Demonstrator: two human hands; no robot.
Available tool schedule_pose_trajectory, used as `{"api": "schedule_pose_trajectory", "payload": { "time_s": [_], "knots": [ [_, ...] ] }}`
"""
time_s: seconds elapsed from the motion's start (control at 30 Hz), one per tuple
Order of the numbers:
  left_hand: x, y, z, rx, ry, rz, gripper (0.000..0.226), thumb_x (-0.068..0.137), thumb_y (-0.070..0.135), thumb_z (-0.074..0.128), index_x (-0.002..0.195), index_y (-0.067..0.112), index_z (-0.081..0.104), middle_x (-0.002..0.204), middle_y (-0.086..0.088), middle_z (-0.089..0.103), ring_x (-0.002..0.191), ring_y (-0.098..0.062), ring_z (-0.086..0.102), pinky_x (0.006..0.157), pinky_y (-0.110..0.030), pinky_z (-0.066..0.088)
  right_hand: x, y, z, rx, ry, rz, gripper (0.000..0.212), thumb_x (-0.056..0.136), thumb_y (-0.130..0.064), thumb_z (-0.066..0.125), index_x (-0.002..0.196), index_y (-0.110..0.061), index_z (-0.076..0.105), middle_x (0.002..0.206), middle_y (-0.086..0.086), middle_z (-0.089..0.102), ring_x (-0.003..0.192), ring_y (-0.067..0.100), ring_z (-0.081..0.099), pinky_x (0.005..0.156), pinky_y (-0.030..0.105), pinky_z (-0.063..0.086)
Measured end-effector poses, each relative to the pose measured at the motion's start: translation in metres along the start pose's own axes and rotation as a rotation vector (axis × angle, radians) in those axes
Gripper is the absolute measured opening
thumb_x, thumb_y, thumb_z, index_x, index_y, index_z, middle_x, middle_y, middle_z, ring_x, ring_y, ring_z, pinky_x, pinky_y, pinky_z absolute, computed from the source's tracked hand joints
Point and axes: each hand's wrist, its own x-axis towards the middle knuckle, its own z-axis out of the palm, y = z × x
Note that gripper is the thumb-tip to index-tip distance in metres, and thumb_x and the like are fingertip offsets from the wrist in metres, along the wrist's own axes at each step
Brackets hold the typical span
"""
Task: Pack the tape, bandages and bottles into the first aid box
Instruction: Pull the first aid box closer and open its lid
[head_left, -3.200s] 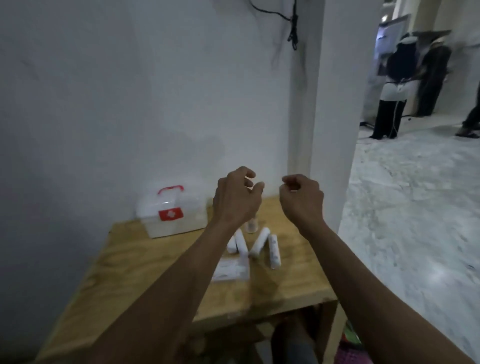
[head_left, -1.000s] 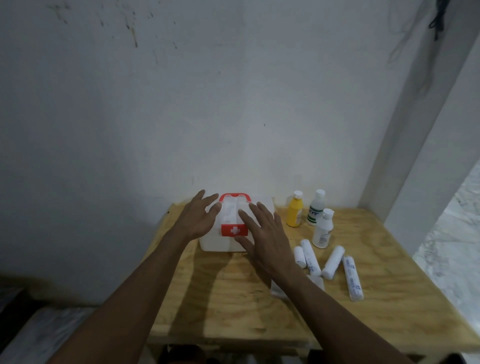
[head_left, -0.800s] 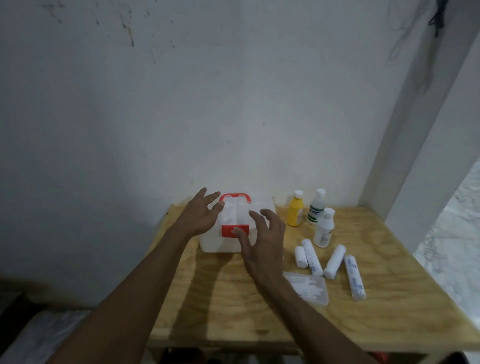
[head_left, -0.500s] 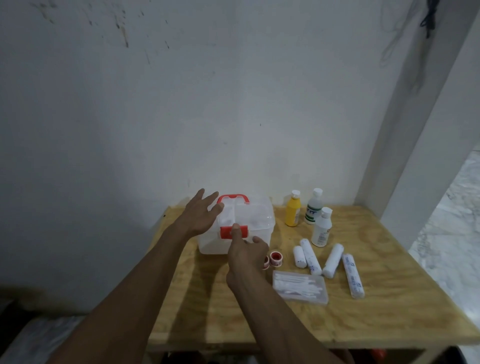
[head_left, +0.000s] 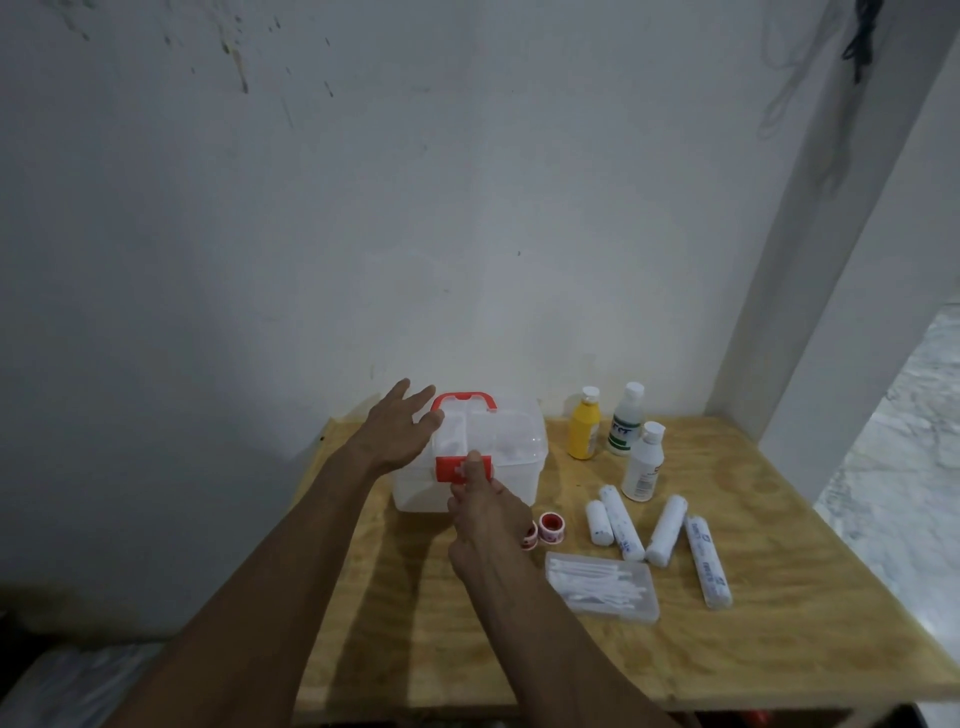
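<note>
A clear first aid box (head_left: 511, 441) with a red handle and red latch (head_left: 451, 467) stands closed at the back of the wooden table (head_left: 779, 613). My left hand (head_left: 400, 431) lies flat against the box's left top, fingers spread. My right hand (head_left: 485, 506) has its thumb and fingertips on the red latch. Two small tape rolls (head_left: 549, 527) sit just right of that hand. Several white bandage rolls (head_left: 665, 530) lie to the right. A yellow bottle (head_left: 584, 430) and two white bottles (head_left: 626, 420) (head_left: 644, 462) stand behind them.
A clear flat case of cotton swabs (head_left: 602, 584) lies near the bandages. A white wall rises right behind the table, and a white pillar (head_left: 831, 260) borders its right side. The floor drops off beyond the table's right edge.
My right hand drew back from the lid's top to the red latch and curled its fingers on it, uncovering the tape rolls and swab case. My left hand stayed on the box.
</note>
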Motion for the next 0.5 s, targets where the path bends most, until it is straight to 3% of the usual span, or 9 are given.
{"api": "schedule_pose_trajectory", "payload": {
  "time_s": [0.13, 0.27, 0.37, 0.5],
  "knots": [
    [0.000, 0.002, 0.000, -0.001, 0.007, -0.005, 0.058, 0.099, 0.051, 0.033, 0.152, 0.031, 0.025, 0.165, 0.000, 0.008, 0.151, -0.030, 0.013, 0.120, -0.051, 0.016, 0.001, -0.001, -0.005, 0.025, 0.013, -0.017, 0.037, 0.080, -0.041, 0.075, 0.104, -0.017, 0.061, 0.103, 0.003, 0.067, 0.095, 0.024, 0.066, 0.093, 0.048, 0.055],
    [-0.001, 0.002, 0.001, -0.019, 0.015, 0.000, 0.057, 0.100, 0.049, 0.034, 0.152, 0.029, 0.026, 0.165, -0.001, 0.008, 0.151, -0.030, 0.013, 0.120, -0.050, 0.016, -0.006, -0.006, -0.004, 0.044, 0.005, -0.016, 0.028, 0.083, -0.038, 0.073, 0.092, -0.020, 0.054, 0.093, 0.001, 0.060, 0.094, 0.026, 0.064, 0.089, 0.046, 0.057],
    [-0.001, 0.003, 0.000, -0.033, 0.010, -0.003, 0.057, 0.100, 0.049, 0.034, 0.153, 0.029, 0.026, 0.165, -0.001, 0.008, 0.151, -0.030, 0.013, 0.120, -0.050, 0.015, -0.009, -0.011, -0.004, 0.048, 0.011, -0.037, 0.032, 0.081, -0.031, 0.077, 0.099, -0.015, 0.056, 0.099, 0.005, 0.061, 0.093, 0.027, 0.064, 0.083, 0.045, 0.059],
    [-0.002, 0.002, 0.000, -0.046, 0.006, -0.006, 0.057, 0.100, 0.049, 0.034, 0.153, 0.030, 0.025, 0.165, -0.001, 0.006, 0.151, -0.030, 0.011, 0.120, -0.050, 0.014, -0.012, -0.017, -0.012, 0.053, -0.008, -0.212, 0.042, 0.081, -0.012, 0.078, 0.113, -0.020, 0.051, 0.106, 0.004, 0.057, 0.094, 0.027, 0.066, 0.072, 0.033, 0.062]
  ]
}}
